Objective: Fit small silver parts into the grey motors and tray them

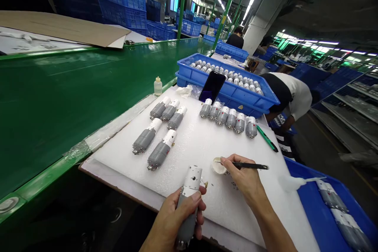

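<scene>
My left hand [174, 220] grips a grey and white gear motor [190, 189] upright near the front edge of the white foam mat [203, 145]. My right hand [245, 179] holds a thin black brush [251, 165] whose tip reaches into a small white cap [218, 165] lying on the mat. Several finished-looking motors lie in a group on the left of the mat [161, 130], and a row of several more [227, 116] sits at the back.
A black phone [212, 86] leans on a blue crate of motors [227, 80]. A small bottle [158, 86] stands by the green conveyor [73, 86]. A green pen [267, 138] lies right. Another blue bin [330, 208] holds motors. A person [291, 94] bends nearby.
</scene>
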The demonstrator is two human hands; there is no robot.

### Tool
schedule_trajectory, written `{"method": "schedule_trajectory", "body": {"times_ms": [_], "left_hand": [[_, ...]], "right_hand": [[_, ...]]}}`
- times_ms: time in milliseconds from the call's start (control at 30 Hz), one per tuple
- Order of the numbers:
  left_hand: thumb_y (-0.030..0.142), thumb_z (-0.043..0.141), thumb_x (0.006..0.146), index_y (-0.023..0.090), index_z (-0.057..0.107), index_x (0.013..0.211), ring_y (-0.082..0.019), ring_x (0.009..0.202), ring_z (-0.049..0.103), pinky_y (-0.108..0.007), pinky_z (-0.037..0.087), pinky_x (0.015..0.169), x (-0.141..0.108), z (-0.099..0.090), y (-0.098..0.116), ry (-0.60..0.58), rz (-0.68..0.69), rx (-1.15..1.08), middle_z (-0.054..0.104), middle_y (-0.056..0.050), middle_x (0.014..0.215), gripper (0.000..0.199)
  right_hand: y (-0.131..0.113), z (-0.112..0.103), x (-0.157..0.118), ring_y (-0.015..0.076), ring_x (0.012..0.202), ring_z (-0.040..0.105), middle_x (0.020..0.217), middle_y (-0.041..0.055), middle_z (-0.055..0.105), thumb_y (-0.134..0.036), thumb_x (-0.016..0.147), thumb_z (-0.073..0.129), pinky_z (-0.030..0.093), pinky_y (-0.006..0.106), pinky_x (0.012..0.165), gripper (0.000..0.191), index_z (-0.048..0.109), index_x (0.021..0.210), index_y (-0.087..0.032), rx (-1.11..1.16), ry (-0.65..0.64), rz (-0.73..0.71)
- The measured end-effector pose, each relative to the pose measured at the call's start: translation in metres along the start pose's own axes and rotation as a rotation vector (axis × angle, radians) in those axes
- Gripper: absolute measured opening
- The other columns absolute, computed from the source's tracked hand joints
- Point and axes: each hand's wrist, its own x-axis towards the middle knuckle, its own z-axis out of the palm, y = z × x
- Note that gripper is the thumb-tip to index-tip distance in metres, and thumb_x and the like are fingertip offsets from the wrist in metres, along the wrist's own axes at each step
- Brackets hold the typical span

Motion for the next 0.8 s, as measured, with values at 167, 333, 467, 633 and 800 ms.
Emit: {"method": "schedule_trajectory", "body": {"times_ms": [167,333,467,633,800], "left_hand": [[0.046,0.07,0.081,0.015,0.065,0.092,-0.011,0.056,0.05,-0.022,0.043,0.053,0.001,0.0,-0.001,-0.048,0.047,0.102,0.06,0.0,0.07,0.034],[0.043,0.065,0.086,0.017,0.057,0.084,-0.011,0.056,0.05,-0.021,0.042,0.051,0.0,0.002,0.002,-0.068,0.089,0.135,0.062,-0.001,0.073,0.027],[0.047,0.064,0.086,0.017,0.062,0.09,-0.011,0.057,0.052,-0.023,0.043,0.055,0.0,-0.001,0.001,-0.074,0.084,0.129,0.065,-0.002,0.077,0.031],[0.049,0.07,0.081,0.013,0.069,0.094,-0.015,0.071,0.058,-0.026,0.046,0.067,-0.001,-0.003,-0.002,-0.128,0.062,0.092,0.069,-0.007,0.087,0.038],[0.045,0.071,0.082,0.016,0.063,0.104,-0.017,0.08,0.063,-0.028,0.048,0.075,-0.005,0.003,-0.002,-0.204,0.027,0.048,0.071,-0.01,0.099,0.038]], "right_hand": [[0.006,0.004,0.003,0.0083,0.05,0.041,0.057,-0.0082,0.041,-0.041,0.093,0.064,0.033,0.022,0.05,0.039,0.053,0.065,-0.016,-0.06,0.01,-0.013],[0.008,0.005,0.006,0.0077,0.048,0.037,0.055,-0.0086,0.04,-0.042,0.091,0.065,0.029,0.021,0.048,0.039,0.054,0.064,-0.016,-0.027,0.017,-0.003],[-0.004,-0.001,-0.005,0.009,0.052,0.032,0.055,-0.0066,0.038,-0.05,0.082,0.071,0.022,0.024,0.051,0.042,0.056,0.061,-0.017,0.12,0.025,-0.007],[-0.025,-0.007,-0.049,0.0099,0.053,0.021,0.055,-0.0066,0.028,-0.056,0.083,0.068,0.015,0.027,0.05,0.044,0.052,0.064,-0.02,0.421,-0.009,0.048],[-0.038,0.003,-0.089,0.0095,0.052,0.025,0.053,-0.0051,0.033,-0.056,0.075,0.076,0.02,0.025,0.048,0.049,0.047,0.059,-0.02,0.597,0.11,0.178]]}}
